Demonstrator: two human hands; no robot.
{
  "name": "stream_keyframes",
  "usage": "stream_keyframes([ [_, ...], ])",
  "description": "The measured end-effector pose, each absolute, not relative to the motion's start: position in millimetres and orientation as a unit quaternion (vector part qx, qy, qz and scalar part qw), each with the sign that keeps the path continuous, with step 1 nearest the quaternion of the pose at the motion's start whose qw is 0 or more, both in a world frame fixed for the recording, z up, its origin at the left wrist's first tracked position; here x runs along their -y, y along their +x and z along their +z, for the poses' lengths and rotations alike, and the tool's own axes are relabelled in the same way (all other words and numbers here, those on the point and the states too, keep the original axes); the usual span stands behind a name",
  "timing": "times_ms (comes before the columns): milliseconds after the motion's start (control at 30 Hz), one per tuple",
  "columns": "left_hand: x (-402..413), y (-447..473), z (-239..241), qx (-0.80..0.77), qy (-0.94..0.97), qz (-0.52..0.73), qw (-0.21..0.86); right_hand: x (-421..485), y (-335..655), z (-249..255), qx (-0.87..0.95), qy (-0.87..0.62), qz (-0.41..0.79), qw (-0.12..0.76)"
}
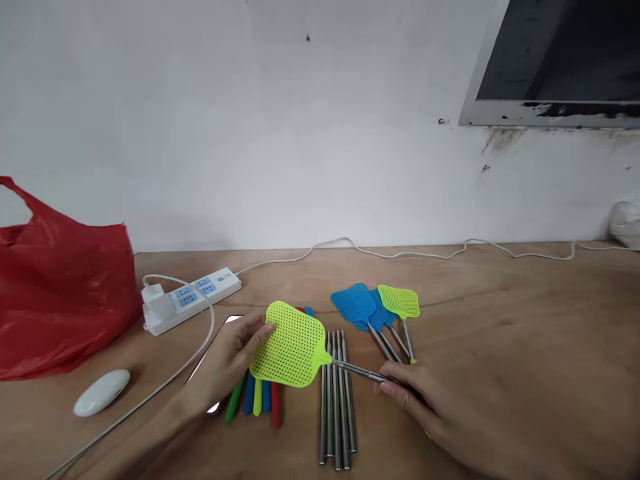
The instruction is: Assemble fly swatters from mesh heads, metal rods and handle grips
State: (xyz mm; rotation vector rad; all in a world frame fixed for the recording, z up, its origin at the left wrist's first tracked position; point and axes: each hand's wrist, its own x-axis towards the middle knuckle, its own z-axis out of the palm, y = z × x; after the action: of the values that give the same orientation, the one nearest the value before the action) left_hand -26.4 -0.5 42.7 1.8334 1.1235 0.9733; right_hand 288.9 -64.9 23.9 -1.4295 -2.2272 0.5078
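Leftmost, a red plastic bag (60, 293) slumps on the wooden surface (525, 347), with a white mouse (103, 391) lying in front of it and a white power strip (193, 298) with blue sockets just beyond. Next comes the left hand (227, 363), its grip closed on the left edge of the fly swatter (293, 343), with one fingertip showing on top of the mesh. The swatter's head is a bright yellow-green square of fine plastic mesh with rounded corners, tilted and held just above the surface near its front middle. It narrows at its right corner into a short neck, from which a thin steel shaft runs off to the right. Under the head lies a row of coloured handles (255, 397) in green, blue, yellow and red, partly hidden by it. Just right of them a bundle of bare steel rods (337, 413) lies side by side, pointing away from the person. Behind the rods, three swatters (375, 307), two blue and one yellow-green, rest fanned together. The right hand (430, 403) has its grip pinched on the far end of the shaft, fingertips together. A white cable (400, 253) trails along the wall, and a dark screen (555, 60) hangs at upper right.
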Motion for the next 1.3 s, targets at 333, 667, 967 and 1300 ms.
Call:
stream_keyframes([
  [333, -11, -49, 48, -0.496, 0.735, 0.377, 0.268, 67, 305, 10, 0.800, -0.529, 0.197, 0.203],
  [667, -1, -32, 35, -0.470, 0.683, 0.395, 0.396, 72, 288, 26, 0.806, -0.516, 0.210, 0.200],
  [967, 7, -5, 35, -0.478, 0.700, 0.396, 0.354, 68, 247, 33, 0.786, -0.492, 0.332, 0.172],
  [1300, 26, -2, 29, -0.444, 0.669, 0.389, 0.452, 54, 242, 37, 0.774, -0.466, 0.391, 0.175],
])
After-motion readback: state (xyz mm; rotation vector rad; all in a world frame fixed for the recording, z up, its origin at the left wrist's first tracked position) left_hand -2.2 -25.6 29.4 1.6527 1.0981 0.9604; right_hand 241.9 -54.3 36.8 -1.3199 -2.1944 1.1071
